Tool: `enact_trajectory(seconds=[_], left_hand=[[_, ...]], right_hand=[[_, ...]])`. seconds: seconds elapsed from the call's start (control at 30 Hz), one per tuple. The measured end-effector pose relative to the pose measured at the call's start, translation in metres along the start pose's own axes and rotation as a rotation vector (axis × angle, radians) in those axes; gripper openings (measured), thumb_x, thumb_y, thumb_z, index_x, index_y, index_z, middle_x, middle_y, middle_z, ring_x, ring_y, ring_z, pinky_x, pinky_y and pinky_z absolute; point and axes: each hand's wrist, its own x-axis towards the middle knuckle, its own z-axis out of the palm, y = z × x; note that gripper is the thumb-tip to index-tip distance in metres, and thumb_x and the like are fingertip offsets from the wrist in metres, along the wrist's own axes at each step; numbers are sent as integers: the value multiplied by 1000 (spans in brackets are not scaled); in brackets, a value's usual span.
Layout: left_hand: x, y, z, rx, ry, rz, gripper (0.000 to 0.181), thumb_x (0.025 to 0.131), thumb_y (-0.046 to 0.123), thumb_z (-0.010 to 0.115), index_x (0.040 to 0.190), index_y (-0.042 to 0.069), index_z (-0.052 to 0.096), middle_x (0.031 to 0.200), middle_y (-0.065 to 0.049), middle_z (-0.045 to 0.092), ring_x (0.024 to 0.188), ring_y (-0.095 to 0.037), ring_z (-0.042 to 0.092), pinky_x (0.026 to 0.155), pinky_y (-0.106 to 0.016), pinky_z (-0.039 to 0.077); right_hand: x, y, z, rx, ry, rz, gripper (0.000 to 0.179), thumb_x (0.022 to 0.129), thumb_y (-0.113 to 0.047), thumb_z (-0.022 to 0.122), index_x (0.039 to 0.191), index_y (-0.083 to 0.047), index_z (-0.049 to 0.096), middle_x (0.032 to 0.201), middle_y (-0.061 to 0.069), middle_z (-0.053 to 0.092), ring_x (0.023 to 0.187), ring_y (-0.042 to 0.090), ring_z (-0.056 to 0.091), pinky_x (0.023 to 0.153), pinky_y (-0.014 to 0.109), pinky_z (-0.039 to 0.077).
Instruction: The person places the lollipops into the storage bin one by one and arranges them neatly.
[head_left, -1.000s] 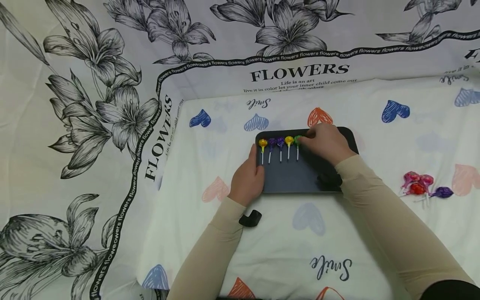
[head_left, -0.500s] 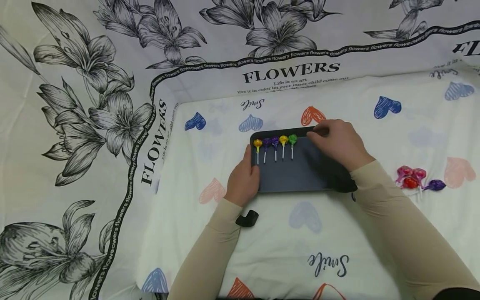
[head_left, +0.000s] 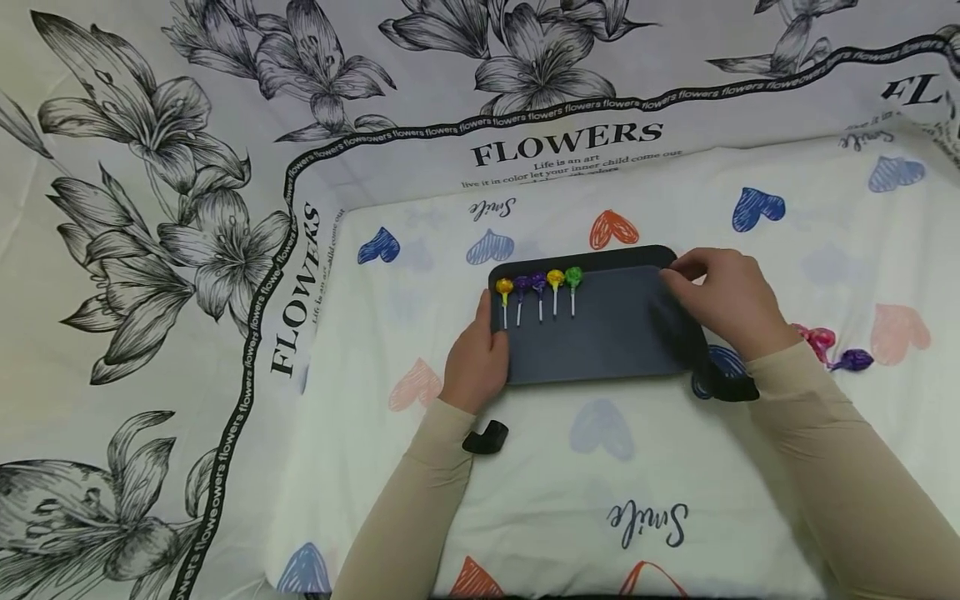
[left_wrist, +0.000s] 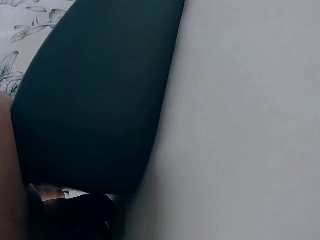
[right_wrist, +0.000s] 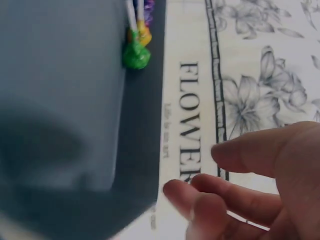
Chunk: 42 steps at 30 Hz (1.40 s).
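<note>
A dark grey tray (head_left: 607, 337) lies on the white cloth in the head view. Along its far left side stands a row of lollipops: an orange-yellow one (head_left: 504, 287), two purple ones (head_left: 538, 284), a yellow one (head_left: 555, 279) and a green one (head_left: 573, 277), sticks toward the person. My left hand (head_left: 476, 358) holds the tray's left edge, thumb at the rim; some fingers are hidden. Over the tray's right edge hovers my right hand (head_left: 727, 300), fingers loosely bent; in the right wrist view, nothing is between thumb and fingers (right_wrist: 230, 197).
Right of the tray lie pink lollipops (head_left: 819, 340) and a purple lollipop (head_left: 853, 360), partly hidden by the right wrist. Beneath everything is a cloth (head_left: 637, 467) printed with hearts. A flower-printed cloth (head_left: 405, 167) borders it behind and to the left.
My right hand has left the green lollipop in the row and moved right, to the tray's right edge. The left hand stays at the tray. The head view has shifted slightly.
</note>
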Motion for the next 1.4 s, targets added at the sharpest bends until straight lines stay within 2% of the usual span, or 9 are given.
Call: enact_trajectory(seconds=[0.27,0.37,0.47,0.53,0.6,0.73,0.9,1.1,1.4], left_hand=[[-1,-1,-1,8,11,5,69,104,23,39,170,13,20,158,-18,51,134,-37,59,108,-52,47],[0,0,-1,8,7,11,69,104,22,39,170,13,20,158,-18,51,134,-36,59,108,-52,47],[2,0,-2,6,13,32,69,104,21,40,169,11,20,156,-20,52,132,-37,60,107,-52,48],[2,0,-3,1,22,45,69,104,21,40,169,10,21,156,-21,53,131,-38,61,106,-53,48],[3,0,-4,-3,27,50,69,104,21,40,169,9,21,155,-21,53,130,-39,61,105,-53,48],[3,-1,-4,-9,18,36,69,104,21,39,169,10,20,157,-20,51,134,-38,59,109,-52,47],[1,-2,-1,-18,2,17,69,104,22,39,169,11,19,159,-19,49,137,-37,56,111,-51,45],[1,-2,-1,-17,11,10,69,104,22,40,169,12,21,160,-18,48,139,-37,55,112,-51,44],[1,0,0,-22,6,3,69,104,22,39,169,12,21,161,-17,47,140,-35,54,113,-50,44]], right_hand=[[-15,33,-15,-32,41,71,53,105,-46,52,123,-1,73,115,25,72,95,36,59,66,41,44],[-23,49,-24,-45,33,78,51,105,-43,54,123,0,72,112,27,71,77,33,63,61,39,44],[-32,61,-34,-59,9,126,51,104,-43,54,125,0,69,94,24,72,61,31,62,55,37,43],[-36,68,-40,-78,10,158,50,104,-41,55,126,1,69,90,23,72,65,33,64,56,37,43],[-39,74,-46,-107,7,187,50,103,-40,56,126,3,68,93,25,72,83,37,62,60,38,42],[-43,84,-54,-161,9,250,53,102,-38,59,129,7,65,121,34,64,99,45,56,65,49,45],[-47,95,-61,-177,-29,323,59,102,-38,62,131,13,59,124,40,58,98,52,58,73,60,47],[-47,104,-59,-189,-99,361,60,99,-38,67,128,14,60,117,39,64,99,50,57,76,60,45],[-50,108,-54,-185,-122,379,67,93,-42,75,130,13,59,120,38,64,103,51,54,77,60,43]])
